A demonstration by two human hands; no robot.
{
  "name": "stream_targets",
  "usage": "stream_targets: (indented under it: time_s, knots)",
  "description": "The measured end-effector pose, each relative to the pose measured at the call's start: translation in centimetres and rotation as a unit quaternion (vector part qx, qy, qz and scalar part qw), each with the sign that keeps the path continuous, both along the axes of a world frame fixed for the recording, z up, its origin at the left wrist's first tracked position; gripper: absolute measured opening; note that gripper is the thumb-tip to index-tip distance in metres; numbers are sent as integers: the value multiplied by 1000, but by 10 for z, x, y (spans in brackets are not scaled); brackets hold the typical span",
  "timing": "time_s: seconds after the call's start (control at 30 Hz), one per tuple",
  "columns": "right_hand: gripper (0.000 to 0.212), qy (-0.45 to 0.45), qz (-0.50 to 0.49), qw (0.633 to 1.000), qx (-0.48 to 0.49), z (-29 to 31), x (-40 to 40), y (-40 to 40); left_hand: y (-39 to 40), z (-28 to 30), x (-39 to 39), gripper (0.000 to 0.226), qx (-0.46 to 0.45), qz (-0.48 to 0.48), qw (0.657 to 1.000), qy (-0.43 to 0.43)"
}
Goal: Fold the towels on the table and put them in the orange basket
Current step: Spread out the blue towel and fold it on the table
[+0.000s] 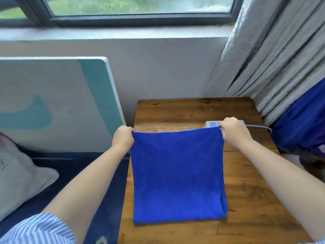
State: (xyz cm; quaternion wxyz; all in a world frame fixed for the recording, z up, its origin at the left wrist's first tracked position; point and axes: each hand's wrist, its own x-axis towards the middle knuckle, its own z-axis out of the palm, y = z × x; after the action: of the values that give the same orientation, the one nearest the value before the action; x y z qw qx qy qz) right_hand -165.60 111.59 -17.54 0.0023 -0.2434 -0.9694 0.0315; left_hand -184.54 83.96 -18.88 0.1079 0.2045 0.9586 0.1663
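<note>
Towel (178,175) on table (249,196), power strip (213,124) behind it, pillow (19,175) far left

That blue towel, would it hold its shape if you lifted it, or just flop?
Probably floppy: the blue towel sags between the left hand and right hand pinching its top corners. It looks light, since fingertip holds carry its raised edge. It would likely slide rather than roll on the wooden table.
</note>
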Motion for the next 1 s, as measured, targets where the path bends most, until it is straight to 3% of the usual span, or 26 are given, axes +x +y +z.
stream_targets:
  time_s: [0.13, 0.23, 0.27, 0.3, 0.4, 0.47, 0.6, 0.73, 0.9, 1.0]
  knots:
    - [27, 213, -85, 973, -11, 43, -2, -6, 13, 50, 0, 27, 228, 46, 972, -20]
    - [28, 386, -116, 915, -11, 79, 8, -16, 6, 93, 5, 26, 379, 71, 922, 35]
    - [28, 410, -125, 904, -13, 86, 10, -18, 3, 100, 5, 26, 390, 75, 916, 57]
    - [26, 395, -129, 909, -18, 90, 10, -18, 1, 104, 3, 26, 352, 71, 930, 83]
    - [28, 168, -95, 981, 1, 93, 12, -14, -8, 108, 6, 30, 128, 27, 984, 121]
    - [28, 168, -98, 981, 11, 98, 18, -13, -12, 112, 10, 32, 72, 28, 989, 123]
    - [26, 274, -106, 955, 36, 107, 20, -11, -8, 120, 8, 31, 69, 12, 983, 171]
    - [27, 275, -111, 955, -3, 108, 23, -4, 0, 120, 11, 32, 120, 46, 977, 171]
    - [28, 260, -127, 957, -34, 109, 7, 12, 20, 121, 6, 30, 219, 101, 965, 104]
    - [30, 244, -137, 958, -58, 109, -9, 20, 32, 121, -2, 30, 218, 128, 963, 93]
